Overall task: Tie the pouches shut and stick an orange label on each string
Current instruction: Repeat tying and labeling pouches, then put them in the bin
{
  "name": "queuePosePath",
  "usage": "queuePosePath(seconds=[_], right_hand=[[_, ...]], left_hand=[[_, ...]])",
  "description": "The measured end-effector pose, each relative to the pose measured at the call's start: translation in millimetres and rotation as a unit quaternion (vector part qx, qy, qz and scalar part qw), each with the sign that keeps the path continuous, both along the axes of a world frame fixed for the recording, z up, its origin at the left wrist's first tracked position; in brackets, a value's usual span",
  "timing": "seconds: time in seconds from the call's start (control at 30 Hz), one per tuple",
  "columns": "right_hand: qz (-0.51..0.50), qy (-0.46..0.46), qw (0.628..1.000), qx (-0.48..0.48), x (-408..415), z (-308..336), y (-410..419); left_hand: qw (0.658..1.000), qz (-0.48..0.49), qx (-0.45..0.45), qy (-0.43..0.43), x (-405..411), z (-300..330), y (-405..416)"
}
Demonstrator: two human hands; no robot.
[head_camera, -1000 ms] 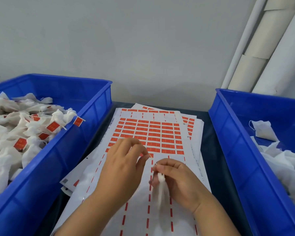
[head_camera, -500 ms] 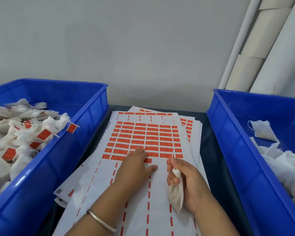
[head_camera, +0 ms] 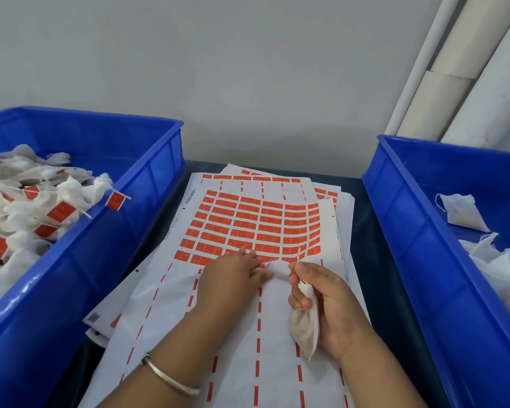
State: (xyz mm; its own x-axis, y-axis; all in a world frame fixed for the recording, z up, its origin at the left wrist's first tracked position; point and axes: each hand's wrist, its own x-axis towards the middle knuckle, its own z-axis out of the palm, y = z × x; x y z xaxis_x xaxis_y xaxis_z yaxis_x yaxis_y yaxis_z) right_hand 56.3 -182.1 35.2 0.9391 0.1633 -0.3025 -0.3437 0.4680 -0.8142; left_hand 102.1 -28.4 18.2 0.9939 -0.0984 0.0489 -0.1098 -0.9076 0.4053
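Observation:
A white sheet of orange labels [head_camera: 256,228] lies in the middle of the dark table. My left hand [head_camera: 233,278] rests flat on the sheet, fingertips at the lowest row of labels. My right hand [head_camera: 327,301] grips a small white filled pouch [head_camera: 305,328] by its gathered neck, and the pouch hangs down over the sheet. The right thumb and forefinger sit at the sheet's lifted edge near the lowest label row; whether they pinch a label is hidden.
A blue bin [head_camera: 80,257] on the left holds several tied pouches with orange labels [head_camera: 61,212]. A blue bin [head_camera: 418,245] on the right holds unlabelled white pouches [head_camera: 461,212]. More label sheets lie stacked under the top one. White pipes stand at the back right.
My left hand went from hovering with curled fingers to lying flat on the sheet. My right hand turned, so the pouch now hangs from its grip, and moved toward the lowest label row.

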Motion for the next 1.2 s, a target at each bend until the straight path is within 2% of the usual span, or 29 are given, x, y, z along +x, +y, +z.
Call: queuePosePath(seconds=[0.3,0.53,0.73,0.87,1.03,1.2], right_hand=[[0.000,0.003,1.000,-0.005,-1.4,2.0,0.2],[-0.001,0.001,1.000,-0.007,-2.0,3.4,0.8],[-0.003,-0.003,1.000,-0.009,-1.5,1.7,0.6],[-0.003,-0.009,1.000,-0.021,-2.1,3.1,1.0],[-0.011,-0.018,0.997,-0.079,-6.5,10.6,6.3],[-0.021,-0.068,0.988,-0.138,-9.7,15.4,9.4]], left_hand=[[0.997,0.011,-0.071,-0.013,-4.8,2.1,3.8],[1.000,-0.022,-0.022,-0.005,-2.2,4.8,5.6],[0.999,-0.022,-0.009,-0.033,-1.0,1.3,4.3],[0.998,-0.008,-0.041,-0.045,-0.8,-2.2,4.0],[0.993,0.018,-0.097,-0.062,-2.2,-4.8,3.6],[0.983,0.064,-0.155,-0.069,-1.7,-7.1,3.4]])
